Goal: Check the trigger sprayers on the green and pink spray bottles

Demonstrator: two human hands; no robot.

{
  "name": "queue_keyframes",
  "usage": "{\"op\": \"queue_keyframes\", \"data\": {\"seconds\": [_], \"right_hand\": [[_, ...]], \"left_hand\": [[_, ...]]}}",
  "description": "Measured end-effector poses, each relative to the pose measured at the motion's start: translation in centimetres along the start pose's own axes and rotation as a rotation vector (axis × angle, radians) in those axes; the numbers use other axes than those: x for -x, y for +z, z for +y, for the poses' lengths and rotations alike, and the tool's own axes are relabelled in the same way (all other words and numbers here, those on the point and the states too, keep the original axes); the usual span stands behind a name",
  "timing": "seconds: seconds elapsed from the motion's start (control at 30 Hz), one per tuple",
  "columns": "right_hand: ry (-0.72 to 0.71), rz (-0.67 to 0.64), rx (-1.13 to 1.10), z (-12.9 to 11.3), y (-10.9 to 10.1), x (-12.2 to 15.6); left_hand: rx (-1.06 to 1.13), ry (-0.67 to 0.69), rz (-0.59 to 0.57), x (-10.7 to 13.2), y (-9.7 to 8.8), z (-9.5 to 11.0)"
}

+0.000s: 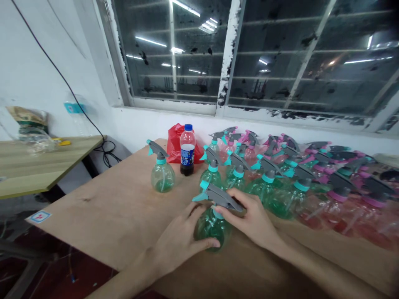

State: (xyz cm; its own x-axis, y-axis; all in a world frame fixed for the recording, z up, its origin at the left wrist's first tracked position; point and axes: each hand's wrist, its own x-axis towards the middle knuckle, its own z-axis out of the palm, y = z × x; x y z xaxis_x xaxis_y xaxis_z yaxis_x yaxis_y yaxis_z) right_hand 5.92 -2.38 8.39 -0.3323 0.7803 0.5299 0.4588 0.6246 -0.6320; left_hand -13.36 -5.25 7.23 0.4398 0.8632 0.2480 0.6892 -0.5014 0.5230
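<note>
A green see-through spray bottle (215, 230) with a grey and teal trigger head stands near the middle of the table, between my hands. My left hand (183, 236) is wrapped round the bottle's body, its thumb across the front. At the neck, my right hand (249, 216) grips the collar under the spray head with thumb and fingers. Another green spray bottle (162, 178) stands alone to the left, a little green liquid in its base. Close behind my right hand begins a group of green spray bottles (263, 187).
Pink spray bottles (336, 207) crowd the right side of the brown table (124, 216). At the back stand a dark-drink bottle (187, 155) with a blue cap and a red plastic bag (174, 143). A wooden side table (62, 160) is at left; a window (187, 50) lies behind.
</note>
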Motion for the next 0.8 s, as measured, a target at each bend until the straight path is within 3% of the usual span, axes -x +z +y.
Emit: {"op": "queue_keyframes", "data": {"seconds": [0.2,0.47,0.57,0.8], "right_hand": [[-0.016,-0.004,-0.072,0.5,-0.9,0.5],[-0.019,-0.132,-0.414,1.5,-0.5,1.2],[0.006,-0.11,-0.472,1.2,-0.4,1.3],[0.037,-0.043,-0.437,1.8,-1.6,1.9]], "left_hand": [[0.084,0.031,0.028,-0.2,1.1,0.1],[0.184,0.129,-0.13,-0.6,1.4,1.2],[0.2,0.149,-0.149,-1.1,1.9,1.6],[0.02,0.115,-0.213,-1.7,2.9,0.2]]}}
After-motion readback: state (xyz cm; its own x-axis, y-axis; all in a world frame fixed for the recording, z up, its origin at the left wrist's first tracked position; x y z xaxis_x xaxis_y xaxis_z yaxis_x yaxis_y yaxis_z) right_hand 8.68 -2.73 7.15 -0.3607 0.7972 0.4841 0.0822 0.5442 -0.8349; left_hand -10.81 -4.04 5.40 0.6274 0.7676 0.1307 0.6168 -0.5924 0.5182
